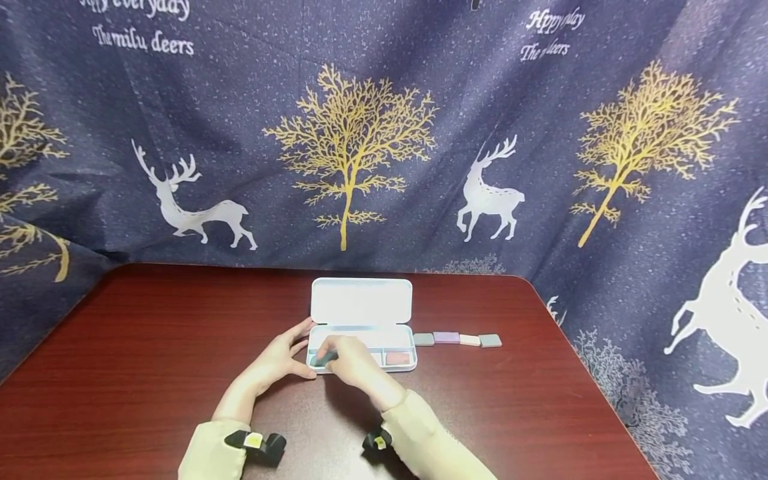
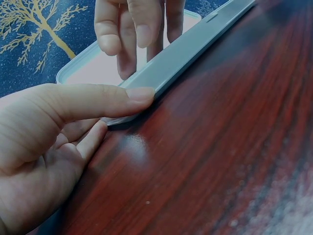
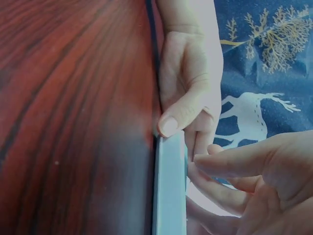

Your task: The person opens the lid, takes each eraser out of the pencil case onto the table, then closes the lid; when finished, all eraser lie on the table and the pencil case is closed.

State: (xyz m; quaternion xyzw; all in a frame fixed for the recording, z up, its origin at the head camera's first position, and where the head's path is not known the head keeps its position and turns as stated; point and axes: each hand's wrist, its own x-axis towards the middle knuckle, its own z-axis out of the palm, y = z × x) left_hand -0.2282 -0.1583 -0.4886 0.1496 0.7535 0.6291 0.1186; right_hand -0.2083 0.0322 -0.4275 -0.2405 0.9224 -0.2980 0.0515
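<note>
A pale blue hinged case [image 1: 363, 338] lies on the table, its white-lined lid [image 1: 362, 301] raised toward the back. My left hand [image 1: 277, 360] grips the case's left end, thumb on the near wall in the left wrist view. The right hand [image 1: 353, 360] reaches over the near left compartment, fingers [image 2: 126, 63] pointing down. Between its thumb and index finger shows a dark teal block [image 1: 324, 359]; in the wrist views no block is visible in these fingers. A pink block [image 1: 397, 359] lies in the near right compartment.
Right of the case, a row of small flat blocks lies on the red-brown table [image 1: 510, 413]: a grey one [image 1: 424, 339], a purple one [image 1: 446, 338], a white one [image 1: 470, 340] and another grey one [image 1: 491, 341]. A dark patterned cloth [image 1: 384, 133] hangs behind.
</note>
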